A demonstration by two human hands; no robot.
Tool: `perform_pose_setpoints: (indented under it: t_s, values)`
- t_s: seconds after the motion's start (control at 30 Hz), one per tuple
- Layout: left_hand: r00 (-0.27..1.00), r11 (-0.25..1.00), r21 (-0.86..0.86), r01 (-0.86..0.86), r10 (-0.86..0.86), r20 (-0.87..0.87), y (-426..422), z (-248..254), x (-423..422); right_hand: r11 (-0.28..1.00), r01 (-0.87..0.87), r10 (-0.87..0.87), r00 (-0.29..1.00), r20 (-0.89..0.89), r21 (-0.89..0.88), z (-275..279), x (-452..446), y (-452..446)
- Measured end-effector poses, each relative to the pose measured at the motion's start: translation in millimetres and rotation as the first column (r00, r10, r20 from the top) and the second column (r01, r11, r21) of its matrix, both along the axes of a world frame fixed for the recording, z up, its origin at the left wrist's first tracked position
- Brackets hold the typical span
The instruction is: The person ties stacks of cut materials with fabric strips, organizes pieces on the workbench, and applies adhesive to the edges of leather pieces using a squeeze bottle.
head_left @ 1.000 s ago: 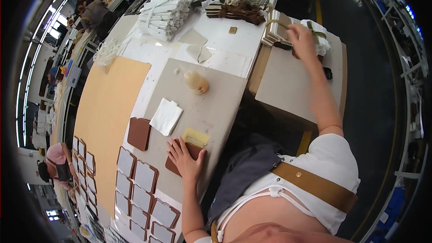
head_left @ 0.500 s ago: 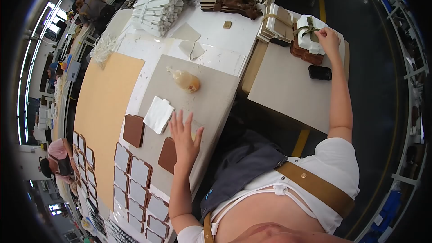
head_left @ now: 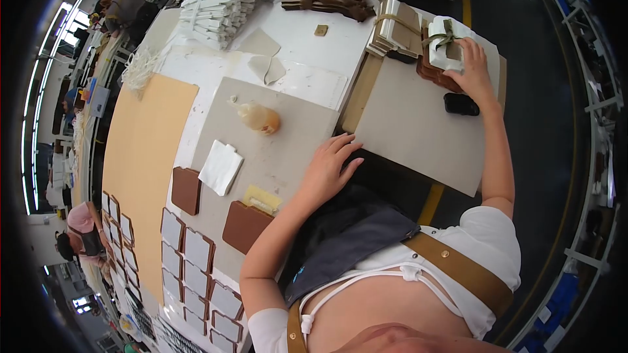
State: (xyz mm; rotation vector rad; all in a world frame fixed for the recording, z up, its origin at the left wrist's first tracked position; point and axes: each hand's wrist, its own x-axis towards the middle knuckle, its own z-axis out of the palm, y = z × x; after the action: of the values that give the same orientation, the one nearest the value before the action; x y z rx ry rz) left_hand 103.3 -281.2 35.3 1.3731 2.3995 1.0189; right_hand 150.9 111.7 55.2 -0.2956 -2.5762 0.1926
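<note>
Right grip (head_left: 475, 73) at tied white stack (head_left: 443, 55)

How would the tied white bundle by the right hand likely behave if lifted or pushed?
The white bundle would probably hold together, given the green tie across it. Pushed sideways, it may slide, since it sits atop a brown stack.

Even, cool light fills the room, with tube lights (head_left: 24, 170) burning out to pure white along the left of the frame. The white tabletop (head_left: 301, 33), upper centre, is bright; past its edge, mid-frame, deep shadow swallows detail. A glint marks the dark floor (head_left: 536, 46) at upper right. The lens bows the shelving (head_left: 592, 101) at far right, and the corners fall to black. The left hand (head_left: 330, 167) and right hand (head_left: 474, 73) look fairly crisp; distant workers (head_left: 127, 10), upper left, seem soft.
</note>
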Motion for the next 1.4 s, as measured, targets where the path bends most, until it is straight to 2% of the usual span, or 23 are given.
perform_pose_setpoints:
  t_s: [0.1,0.23,0.3,0.4,0.5,0.63,0.77,0.83,0.93,0.97,1.07,1.13,1.33,1.4]
  values:
    - [0.993,0.995,0.074,0.068,-0.075,0.086,30,-1,-7,0.999,0.004,-0.005,1.000,0.020,0.032,-8,1,6]
    - [0.931,0.980,0.164,0.111,-0.160,0.328,73,-14,-21,0.997,-0.018,0.010,0.994,0.106,0.071,-1,0,16]
    - [0.863,0.982,0.167,0.091,-0.162,0.479,97,-17,-29,0.998,-0.039,0.032,0.992,0.120,0.056,5,1,18]
    - [0.705,0.936,0.353,0.001,-0.251,0.664,144,-37,-42,0.997,-0.056,0.048,0.989,0.143,0.053,15,2,13]
    - [0.538,0.855,0.509,-0.101,-0.383,0.751,193,-36,-56,0.995,-0.095,0.091,0.988,0.126,0.029,16,-1,24]
    - [0.366,0.865,0.448,-0.224,-0.351,0.862,242,-38,-72,0.988,-0.142,0.144,0.989,0.044,-0.056,16,-5,44]
    - [0.273,0.901,0.328,-0.284,-0.252,0.928,268,-43,-77,0.980,-0.172,0.171,0.985,-0.018,-0.102,10,-12,68]
    - [0.274,0.918,0.265,-0.294,-0.185,0.944,278,-43,-82,0.974,-0.189,0.192,0.981,0.015,-0.123,16,-15,71]
    - [0.176,0.963,0.129,-0.235,-0.088,0.980,294,-33,-94,0.963,-0.177,0.195,0.978,0.071,-0.204,15,-25,76]
    - [0.229,0.970,0.079,-0.229,-0.025,0.973,299,-31,-96,0.957,-0.166,0.192,0.977,0.090,-0.238,13,-28,79]
    - [0.233,0.972,-0.039,-0.234,0.094,0.968,312,-18,-96,0.932,-0.222,0.236,0.971,0.018,-0.287,0,-33,90]
    - [0.215,0.981,-0.078,-0.179,0.117,0.970,320,-22,-102,0.913,-0.224,0.239,0.971,0.002,-0.341,-6,-35,95]
    - [0.361,0.987,-0.120,-0.106,0.150,0.920,330,-20,-103,0.881,-0.233,0.255,0.967,-0.002,-0.412,-7,-34,98]
    - [0.274,0.981,-0.075,-0.176,0.122,0.954,328,-21,-97,0.869,-0.223,0.256,0.966,0.016,-0.442,-5,-34,97]
